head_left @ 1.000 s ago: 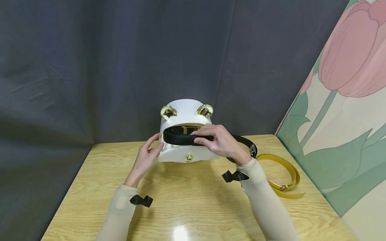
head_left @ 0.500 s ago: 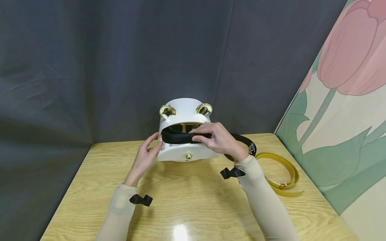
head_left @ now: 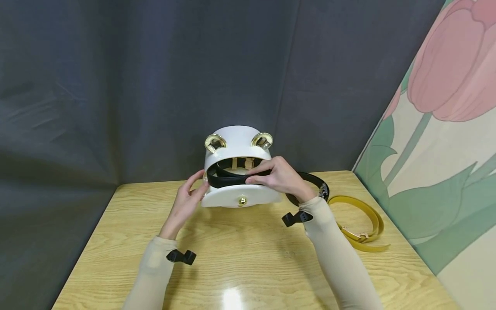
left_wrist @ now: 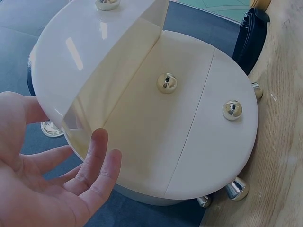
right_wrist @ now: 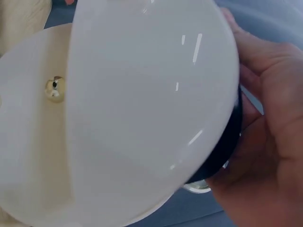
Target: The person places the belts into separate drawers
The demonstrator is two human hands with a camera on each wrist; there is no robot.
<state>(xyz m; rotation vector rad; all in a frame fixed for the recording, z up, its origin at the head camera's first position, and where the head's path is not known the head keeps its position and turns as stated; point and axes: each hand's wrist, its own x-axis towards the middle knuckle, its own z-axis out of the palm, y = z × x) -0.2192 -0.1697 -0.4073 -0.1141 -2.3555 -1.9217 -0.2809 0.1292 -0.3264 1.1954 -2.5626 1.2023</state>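
A white rounded box (head_left: 238,142) with two gold ear-like knobs stands at the back of the table. Its front flap (head_left: 221,199), with a small gold knob, is folded down towards the person. My right hand (head_left: 280,176) pinches a coiled black belt (head_left: 221,182) between thumb and fingers at the opening, low behind the flap. In the right wrist view the white flap hides most of the coil. My left hand (head_left: 187,204) touches the box's left side by the flap corner, its fingers loosely spread. Tan pieces (head_left: 249,163) show inside the opening.
Right of the box, a second black belt loop (head_left: 315,179) with a silver buckle lies on the wooden table (head_left: 232,254). In front of it is a loosely coiled yellow belt (head_left: 377,217). A dark curtain (head_left: 201,73) hangs close behind the box.
My right hand has lowered the coiled black belt further into the opening, so more of the box's inside shows above it. My left hand has stayed at the box's side.
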